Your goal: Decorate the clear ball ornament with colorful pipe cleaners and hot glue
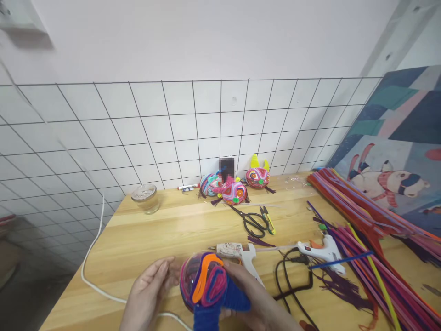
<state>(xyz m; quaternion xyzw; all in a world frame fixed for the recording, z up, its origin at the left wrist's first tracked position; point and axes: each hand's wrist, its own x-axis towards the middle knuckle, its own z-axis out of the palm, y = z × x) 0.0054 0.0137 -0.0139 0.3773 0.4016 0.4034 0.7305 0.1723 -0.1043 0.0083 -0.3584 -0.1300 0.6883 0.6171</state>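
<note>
A round clear ball [215, 281] is partly covered with coiled chenille stems in orange, magenta and purple, and thick blue pieces stick out from its lower side. My right hand [255, 294] grips it from the right; some of those fingers are hidden behind the ball. Just left of the ball is my left hand [148, 289], with thumb and fingertips drawn together; what is between them, if anything, is too small to make out. Beyond the ball, a patterned glue gun [229, 249] lies on the wooden table [113, 257].
Finished chenille-covered heads [234, 192] sit near the gridded wall. Black-handled scissors [255, 224], yellow snips [269, 220] and a glass jar [146, 200] stand or lie nearer. At right are a white glue gun [324, 253], black cables [285, 280] and chenille stem bundles [358, 197].
</note>
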